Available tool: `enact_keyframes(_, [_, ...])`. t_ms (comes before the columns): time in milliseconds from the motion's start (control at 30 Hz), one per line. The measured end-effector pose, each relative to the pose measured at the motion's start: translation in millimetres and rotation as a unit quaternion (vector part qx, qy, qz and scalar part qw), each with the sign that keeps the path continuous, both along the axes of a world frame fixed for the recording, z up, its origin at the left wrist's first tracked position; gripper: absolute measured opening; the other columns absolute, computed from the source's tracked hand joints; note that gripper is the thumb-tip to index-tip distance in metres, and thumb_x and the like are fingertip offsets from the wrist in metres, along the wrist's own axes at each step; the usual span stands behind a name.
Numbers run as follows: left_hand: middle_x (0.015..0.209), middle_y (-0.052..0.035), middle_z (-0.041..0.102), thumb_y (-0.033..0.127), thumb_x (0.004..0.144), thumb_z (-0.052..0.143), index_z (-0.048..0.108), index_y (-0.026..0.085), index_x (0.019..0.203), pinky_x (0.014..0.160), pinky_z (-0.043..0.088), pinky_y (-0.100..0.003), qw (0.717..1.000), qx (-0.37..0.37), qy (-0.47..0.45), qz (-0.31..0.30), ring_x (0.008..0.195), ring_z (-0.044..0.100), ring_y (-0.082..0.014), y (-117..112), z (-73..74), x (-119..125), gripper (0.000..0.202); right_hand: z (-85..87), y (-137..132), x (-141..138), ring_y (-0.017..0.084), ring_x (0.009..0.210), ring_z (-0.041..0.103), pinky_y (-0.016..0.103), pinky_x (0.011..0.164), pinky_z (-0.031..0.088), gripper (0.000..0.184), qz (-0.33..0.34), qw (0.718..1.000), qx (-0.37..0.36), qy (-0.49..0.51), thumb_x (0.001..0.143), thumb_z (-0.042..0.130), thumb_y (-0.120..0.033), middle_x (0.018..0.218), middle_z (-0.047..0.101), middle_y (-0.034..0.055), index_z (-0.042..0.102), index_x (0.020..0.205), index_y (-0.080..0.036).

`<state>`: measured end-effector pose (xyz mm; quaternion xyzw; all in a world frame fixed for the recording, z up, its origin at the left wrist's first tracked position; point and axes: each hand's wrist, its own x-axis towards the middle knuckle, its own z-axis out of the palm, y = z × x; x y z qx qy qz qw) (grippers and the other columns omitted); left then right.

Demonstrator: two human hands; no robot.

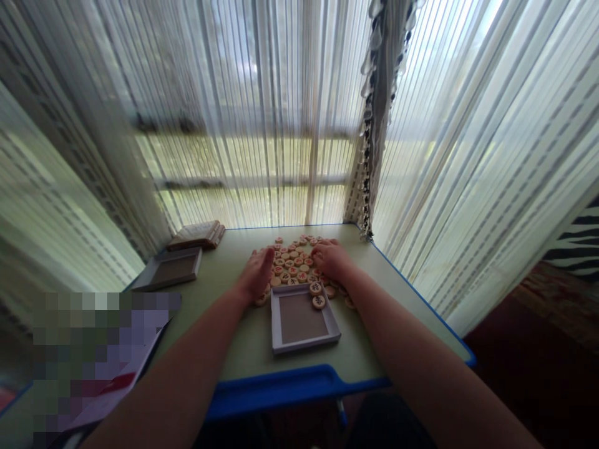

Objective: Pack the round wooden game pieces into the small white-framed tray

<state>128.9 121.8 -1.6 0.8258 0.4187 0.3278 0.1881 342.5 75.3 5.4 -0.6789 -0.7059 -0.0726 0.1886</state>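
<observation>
Head | discs are being flanked on the table by left hand and right hand | grips cannot be told | two are being held at near tray's corner, many being left outside

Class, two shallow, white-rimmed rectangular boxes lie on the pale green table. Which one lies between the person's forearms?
The nearer box, with two round wooden discs at its far right corner; the other box lies left of the left forearm.

Sheer, backlit striped curtains hang behind and right of a pale green table edged in blue.
</observation>
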Motion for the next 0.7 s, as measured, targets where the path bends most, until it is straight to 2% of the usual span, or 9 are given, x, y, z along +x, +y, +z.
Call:
enact_keyframes(100, [0.123, -0.0087, 0.050, 0.052, 0.084, 0.001, 0.048, 0.016, 0.120, 0.096, 0.033, -0.037, 0.996, -0.034, -0.084, 0.021, 0.116, 0.042, -0.0209, 1.8, 2.8, -3.1, 0.069, -1.8, 0.6, 0.4, 0.020, 0.107, 0.044, 0.029, 0.093, 0.031, 0.035, 0.010, 1.000, 0.015, 0.007, 0.075, 0.045, -0.018, 0.116, 0.056, 0.0009, 0.061, 0.106, -0.024])
enact_keyframes(167, [0.121, -0.0090, 0.051, 0.049, 0.085, 0.005, 0.049, 0.015, 0.118, 0.093, 0.036, -0.036, 0.993, -0.025, -0.111, 0.043, 0.112, 0.046, -0.0210, 2.1, 8.3, -5.7, 0.064, -2.3, 0.6, 0.9, 0.019, 0.106, 0.045, 0.029, 0.092, 0.032, 0.036, 0.014, 1.000, 0.001, 0.006, 0.076, 0.044, -0.019, 0.111, 0.059, 0.0008, 0.061, 0.107, -0.025])
enact_keyframes(300, [0.101, -0.0075, 0.063, 0.040, 0.082, 0.030, 0.059, 0.015, 0.102, 0.083, 0.042, -0.031, 0.996, 0.014, -0.056, 0.067, 0.094, 0.056, -0.0198, -5.8, 23.7, -11.7, 0.043, -0.1, -3.6, 1.8, 0.020, 0.101, 0.048, 0.029, 0.088, 0.033, 0.030, 0.008, 1.000, -0.017, -0.010, 0.076, 0.044, -0.021, 0.099, 0.064, 0.0034, 0.065, 0.097, -0.023])
enact_keyframes(400, [0.085, -0.0040, 0.066, 0.037, 0.076, 0.041, 0.064, 0.018, 0.089, 0.074, 0.043, -0.028, 0.998, 0.038, 0.040, 0.007, 0.080, 0.059, -0.0185, -18.4, 30.5, -13.8, 0.032, 0.9, -7.4, 2.7, 0.020, 0.105, 0.046, 0.029, 0.092, 0.030, 0.031, 0.007, 1.000, -0.018, -0.020, 0.074, 0.047, -0.020, 0.106, 0.061, 0.0052, 0.063, 0.100, -0.021])
enact_keyframes(500, [0.083, -0.0035, 0.064, 0.040, 0.072, 0.046, 0.065, 0.020, 0.083, 0.074, 0.041, -0.029, 0.985, 0.086, 0.118, -0.090, 0.081, 0.056, -0.0186, -29.3, 29.7, -11.6, 0.029, -0.8, -7.8, 4.2, 0.021, 0.106, 0.045, 0.030, 0.092, 0.030, 0.036, 0.014, 1.000, -0.010, -0.022, 0.072, 0.049, -0.021, 0.111, 0.058, 0.0057, 0.060, 0.106, -0.022])
enact_keyframes(600, [0.082, -0.0029, 0.062, 0.034, 0.070, 0.050, 0.065, 0.021, 0.079, 0.076, 0.040, -0.028, 0.969, 0.101, 0.159, -0.159, 0.081, 0.054, -0.0176, -33.2, 24.9, -7.8, 0.022, -3.2, -6.1, 5.5, 0.020, 0.099, 0.049, 0.029, 0.088, 0.033, 0.029, 0.018, 1.000, -0.010, -0.012, 0.070, 0.052, -0.025, 0.101, 0.062, 0.0049, 0.064, 0.096, -0.021])
enact_keyframes(700, [0.082, -0.0022, 0.060, 0.024, 0.066, 0.050, 0.064, 0.021, 0.081, 0.072, 0.041, -0.026, 0.963, 0.085, 0.178, -0.182, 0.077, 0.053, -0.0157, -32.0, 21.4, -5.8, 0.021, -4.0, -4.7, 5.5, 0.020, 0.091, 0.051, 0.029, 0.083, 0.036, 0.024, 0.001, 1.000, -0.002, 0.010, 0.068, 0.055, -0.029, 0.090, 0.064, 0.0050, 0.065, 0.088, -0.019])
